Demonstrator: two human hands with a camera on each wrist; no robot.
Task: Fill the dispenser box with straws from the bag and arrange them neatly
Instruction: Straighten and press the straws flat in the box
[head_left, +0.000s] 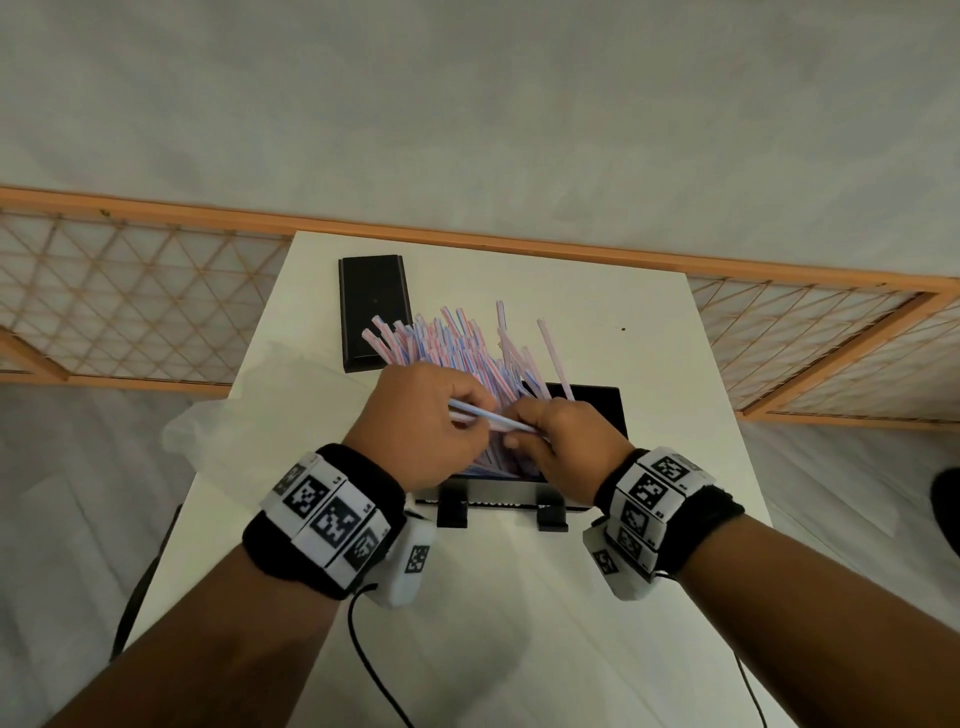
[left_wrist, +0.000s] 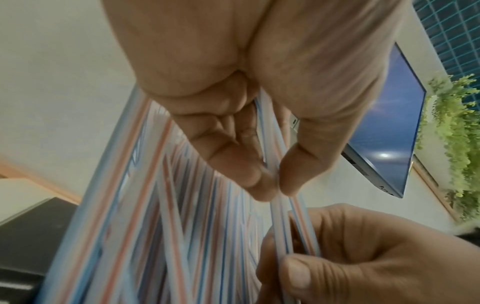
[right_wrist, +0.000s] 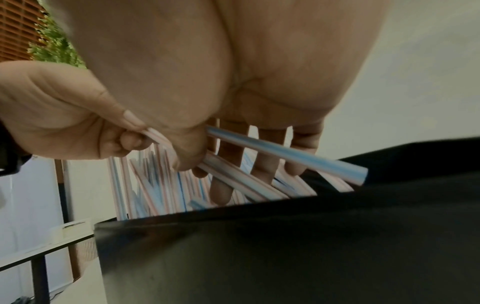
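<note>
Straws (head_left: 457, 348), red- and blue-striped, fan out of the black dispenser box (head_left: 597, 410) at the near middle of our white table (head_left: 519, 597). Our left hand (head_left: 415, 421) pinches a couple of straws between thumb and fingers; our right hand (head_left: 561, 441) grips the same ones. Both hands hide the box's opening. A black lid (head_left: 371, 306) lies beyond, a clear bag (head_left: 228, 421) on the left. Wristbands (head_left: 324, 514) show square codes, no readable writing.

Bare surface (head_left: 519, 623) lies open at six o'clock of the dispenser box (head_left: 597, 410). Straws (head_left: 447, 343) fan out at twelve, the black lid (head_left: 371, 306) blocks eleven, and the bag (head_left: 234, 431) crowds nine.
</note>
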